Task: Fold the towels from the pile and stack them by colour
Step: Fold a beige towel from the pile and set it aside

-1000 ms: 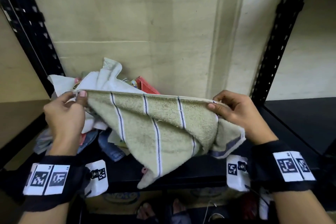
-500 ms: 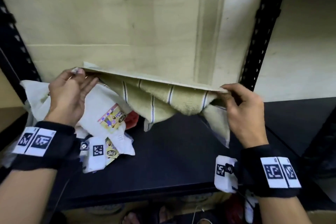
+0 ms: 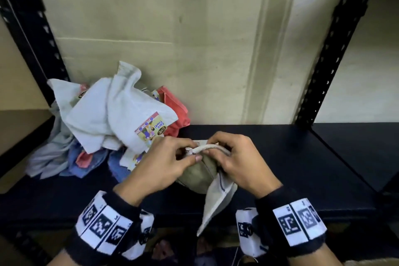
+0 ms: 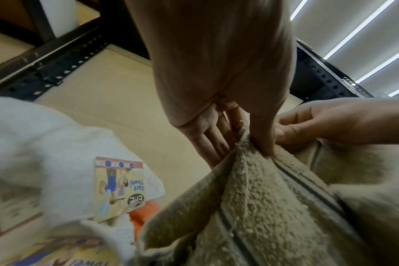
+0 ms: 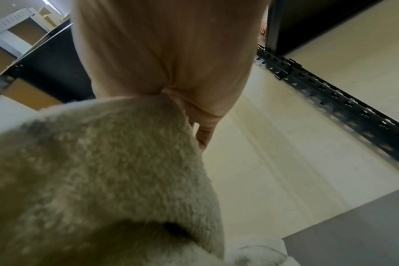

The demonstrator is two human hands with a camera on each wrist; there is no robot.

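A beige towel with thin blue stripes [image 3: 200,174] hangs bunched between both hands above the black shelf [image 3: 280,157], one corner drooping past the front edge. My left hand [image 3: 170,157] pinches its gathered top edge, thumb on the near side; the left wrist view shows that pinch on the towel [image 4: 257,198]. My right hand [image 3: 235,157] grips the same edge right beside it, the two hands nearly touching. In the right wrist view the towel [image 5: 91,180] fills the lower left and hides the fingers. The pile of unfolded towels [image 3: 112,119] lies at the left of the shelf.
The pile holds white towels with paper labels [image 3: 151,129], a red one [image 3: 174,110] and blue ones [image 3: 90,157]. Black perforated uprights [image 3: 330,49] flank the bay, with a pale back wall [image 3: 172,49] behind. The shelf's right part is bare dark surface.
The hands held the towel spread wide by its top corners; they have come together at the middle, so the towel now hangs doubled and bunched. The view also tilted back down to the shelf.
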